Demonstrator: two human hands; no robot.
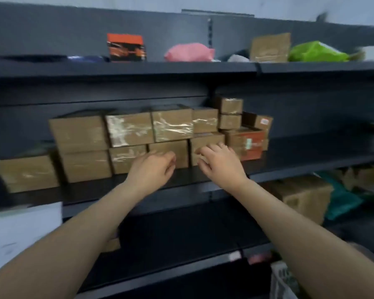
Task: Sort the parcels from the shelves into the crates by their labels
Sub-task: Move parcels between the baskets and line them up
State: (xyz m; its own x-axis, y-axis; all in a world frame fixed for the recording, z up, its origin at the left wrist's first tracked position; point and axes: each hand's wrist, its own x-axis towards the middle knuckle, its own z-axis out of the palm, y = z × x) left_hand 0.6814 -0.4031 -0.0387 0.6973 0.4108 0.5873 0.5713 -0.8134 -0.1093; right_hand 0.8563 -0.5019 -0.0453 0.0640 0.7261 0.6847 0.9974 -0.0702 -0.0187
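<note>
On the middle shelf (pixel 181 182), stacked cardboard parcels (pixel 130 128) sit unsorted; further parcels lie on the upper shelf (pixel 125 67); the left hand (pixel 153 167) and right hand (pixel 219 164) reach toward the bottom row, fingers loosely curled, grasping nothing; sorting appears far from finished; blur obscures the labels and whether the right hand touches a box; no crate is plainly visible.

Dim, flat light; heavy motion blur throughout; wide-angle bending at edges.
</note>
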